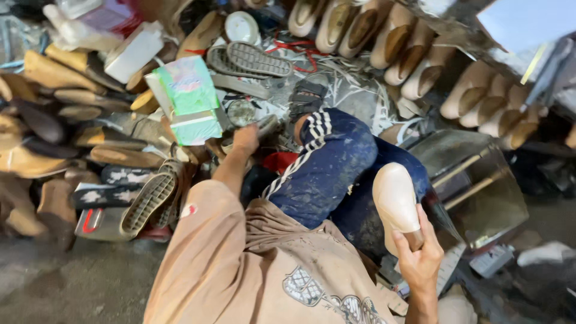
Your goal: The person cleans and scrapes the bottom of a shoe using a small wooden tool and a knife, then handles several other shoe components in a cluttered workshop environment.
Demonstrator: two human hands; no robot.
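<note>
While the right hand (pixel 420 255) at the lower right clasps a cream shoe form (pixel 396 204) by its heel end against the blue trousers (pixel 336 174), the left hand (pixel 246 139) reaches to centre frame, fingers curled over a small grey tool (pixel 267 125) beside a round tin (pixel 241 112). Judging by this, fetching is in hand; next calls for lifting the tool clear of the soles (pixel 147 204).
</note>
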